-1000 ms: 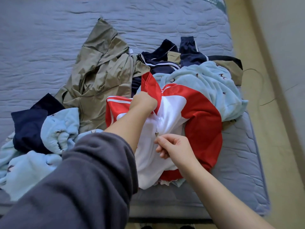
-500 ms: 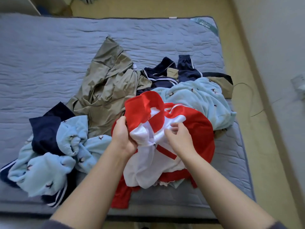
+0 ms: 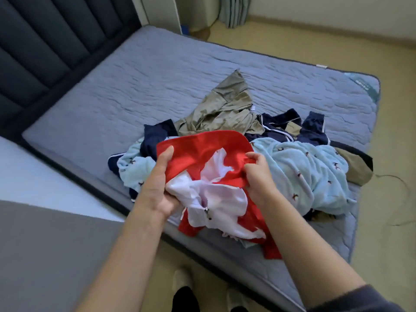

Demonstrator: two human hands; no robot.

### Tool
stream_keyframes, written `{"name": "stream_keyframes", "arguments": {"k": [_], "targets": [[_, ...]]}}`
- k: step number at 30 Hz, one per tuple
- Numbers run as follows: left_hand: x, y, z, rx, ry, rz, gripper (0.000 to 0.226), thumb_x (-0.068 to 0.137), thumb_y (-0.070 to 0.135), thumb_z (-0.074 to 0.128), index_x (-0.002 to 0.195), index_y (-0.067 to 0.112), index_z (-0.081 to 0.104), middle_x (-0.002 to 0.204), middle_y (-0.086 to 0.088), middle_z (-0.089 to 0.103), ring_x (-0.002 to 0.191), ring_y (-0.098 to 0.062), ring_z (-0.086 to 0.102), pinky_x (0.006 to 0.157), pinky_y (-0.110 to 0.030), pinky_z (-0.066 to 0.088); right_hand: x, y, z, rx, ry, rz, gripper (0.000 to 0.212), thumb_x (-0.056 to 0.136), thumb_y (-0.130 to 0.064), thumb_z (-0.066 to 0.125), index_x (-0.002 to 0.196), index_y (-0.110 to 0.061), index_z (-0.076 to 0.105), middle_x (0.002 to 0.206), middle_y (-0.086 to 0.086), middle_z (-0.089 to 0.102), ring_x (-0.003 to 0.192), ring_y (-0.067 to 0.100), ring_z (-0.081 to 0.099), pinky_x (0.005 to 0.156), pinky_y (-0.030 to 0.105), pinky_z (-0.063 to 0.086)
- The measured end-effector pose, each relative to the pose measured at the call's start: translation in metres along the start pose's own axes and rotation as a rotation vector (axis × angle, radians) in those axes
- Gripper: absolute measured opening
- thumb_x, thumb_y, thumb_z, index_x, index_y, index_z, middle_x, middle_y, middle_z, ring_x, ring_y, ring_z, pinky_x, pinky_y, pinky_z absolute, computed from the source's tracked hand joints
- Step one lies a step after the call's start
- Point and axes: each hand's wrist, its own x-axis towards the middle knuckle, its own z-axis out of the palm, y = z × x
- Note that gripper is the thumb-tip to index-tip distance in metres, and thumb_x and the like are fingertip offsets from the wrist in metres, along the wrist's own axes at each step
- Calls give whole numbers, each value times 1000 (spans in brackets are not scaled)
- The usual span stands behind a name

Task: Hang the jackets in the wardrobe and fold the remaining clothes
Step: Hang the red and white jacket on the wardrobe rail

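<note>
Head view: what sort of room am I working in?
Probably a bedroom: a grey-blue quilted mattress against a dark padded headboard, a pile of clothes on it, and a curtain by the far wall.

Navy garment (image 3: 155, 139) mostly buried under red jacket (image 3: 202, 148).

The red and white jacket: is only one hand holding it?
No, the left hand and the right hand both grip the jacket.

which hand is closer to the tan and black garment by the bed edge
Right. The right hand grips the red jacket nearest the tan garment; the left hand grips its opposite side.
</note>
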Motion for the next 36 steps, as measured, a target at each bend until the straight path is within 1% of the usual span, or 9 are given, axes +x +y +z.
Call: {"name": "stream_keyframes", "arguments": {"k": [3,8,10,14,19,22,26,30,36], "targets": [[-61,13,-23,-92,145,79,27,84,29,61,102,9,67,102,-15,70,94,-29,67,87,-45,54,-58,-30,4,137,-99,85,44,83,13,26,98,-18,55,81,10,55,42,15,55,41,23,47],[-157,21,-64,-286,350,291,25,92,30,53,97,10,66,86,-10,72,78,-24,69,79,-39,54,-150,-47,44,219,-412,173,32,85,4,37,94,-13,63,70,9,58,54,19,53,59,32,48],[-200,21,-84,-372,401,383,28,93,32,50,99,10,65,85,-9,73,75,-23,70,78,-39,54,-196,-46,66,197,-605,230,18,88,-5,45,88,-10,62,65,5,60,52,16,57,55,25,51],[-302,5,-136,-521,527,557,25,92,28,51,103,11,66,92,-9,73,82,-24,70,83,-40,53,-295,-27,102,17,-886,301,17,89,-14,47,74,-11,56,49,0,54,38,11,52,41,16,42],[-432,-45,-203,-665,738,735,18,90,18,54,103,14,66,98,-5,72,90,-20,68,85,-34,52,-401,34,139,-199,-1100,362,12,87,-19,54,94,-10,57,62,5,51,43,12,50,45,17,43],[-498,-89,-236,-769,794,760,17,88,12,53,99,13,65,91,-5,72,81,-18,68,74,-29,55,-463,79,149,-270,-1211,408,13,87,-19,52,91,-8,58,69,6,52,45,12,52,46,17,44],[-599,-158,-276,-825,897,850,22,91,4,41,77,12,57,58,-1,64,49,-10,62,49,-19,53,-556,147,143,-372,-1324,468,14,86,-18,51,86,-7,60,66,7,56,48,15,54,50,20,47],[-693,-229,-310,-929,1002,872,21,91,4,37,92,7,58,67,-9,70,52,-15,66,54,-27,57,-642,210,129,-455,-1443,497,20,87,-16,50,70,-10,59,57,4,60,50,16,58,58,24,50],[-808,-318,-337,-1126,1166,923,28,90,-5,33,88,5,59,65,-12,68,52,-17,67,46,-26,55,-769,298,113,-639,-1659,552,20,90,-18,49,77,-12,62,61,4,64,53,15,62,54,23,52]]}}
